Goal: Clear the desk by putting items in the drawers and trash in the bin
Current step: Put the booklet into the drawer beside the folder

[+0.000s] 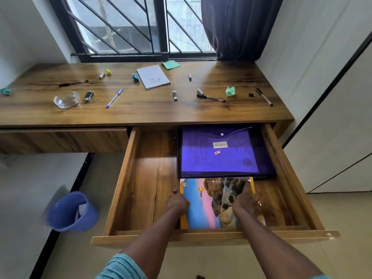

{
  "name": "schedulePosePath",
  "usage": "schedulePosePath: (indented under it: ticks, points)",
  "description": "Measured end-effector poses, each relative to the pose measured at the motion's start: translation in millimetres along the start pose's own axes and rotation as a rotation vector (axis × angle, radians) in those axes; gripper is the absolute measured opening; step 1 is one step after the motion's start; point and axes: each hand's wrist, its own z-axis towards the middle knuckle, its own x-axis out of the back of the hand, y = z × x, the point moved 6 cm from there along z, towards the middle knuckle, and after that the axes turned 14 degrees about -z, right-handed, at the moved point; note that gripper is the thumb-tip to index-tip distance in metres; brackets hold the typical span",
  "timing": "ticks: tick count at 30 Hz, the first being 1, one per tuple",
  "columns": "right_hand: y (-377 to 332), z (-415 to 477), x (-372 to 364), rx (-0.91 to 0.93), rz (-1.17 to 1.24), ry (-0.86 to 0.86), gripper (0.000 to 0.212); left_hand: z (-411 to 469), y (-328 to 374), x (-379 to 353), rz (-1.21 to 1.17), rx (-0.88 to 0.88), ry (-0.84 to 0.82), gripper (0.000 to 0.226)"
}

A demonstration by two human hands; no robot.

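A wide wooden drawer (124, 184) stands pulled out under the desk (141, 109). A purple folder (221, 156) lies at its back right. In front of that lies a colourful book (203, 206) with a dog picture. My left hand (177, 202) grips the book's left edge and my right hand (246, 200) grips its right side, both inside the drawer. On the desk lie a white notebook (153, 76), several pens such as a blue one (114, 97), crumpled paper balls (230, 91) and a green sticky pad (170, 64).
A blue bin (72, 212) stands on the floor left of the drawer. A glass ashtray (66, 100), a lighter (89, 96) and small caps sit on the desk. The left drawer (62, 139) is closed. A dark curtain (239, 27) hangs at the window's right.
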Motion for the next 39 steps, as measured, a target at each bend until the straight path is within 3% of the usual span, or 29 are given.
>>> schedulePosePath:
  ticks: [6, 9, 23, 34, 39]
  points:
    - [1.6, 6.6, 2.5, 0.092, -0.114, 0.01, 0.071, -12.1, 41.4, -41.3, -0.01, -0.118, -0.107, 0.038]
    - [-1.7, 10.7, 5.2, 0.132, -0.041, -0.019, 0.064, -15.3, 52.9, -55.8, -0.004, -0.111, -0.128, 0.033]
    - [-24.2, 3.0, -2.3, 0.106, 0.051, -0.113, 0.065, -25.9, 65.8, -30.9, 0.014, -0.178, -0.184, 0.031]
    - [-165.3, -73.4, -4.8, 0.587, -0.09, -0.064, 0.062, -39.1, 33.2, 80.5, -0.082, -0.288, 0.12, 0.036]
    - [-227.6, -112.3, -3.0, 0.71, -0.127, 0.054, 0.053, -22.9, -0.5, 141.4, -0.023, -0.344, 0.291, 0.046]
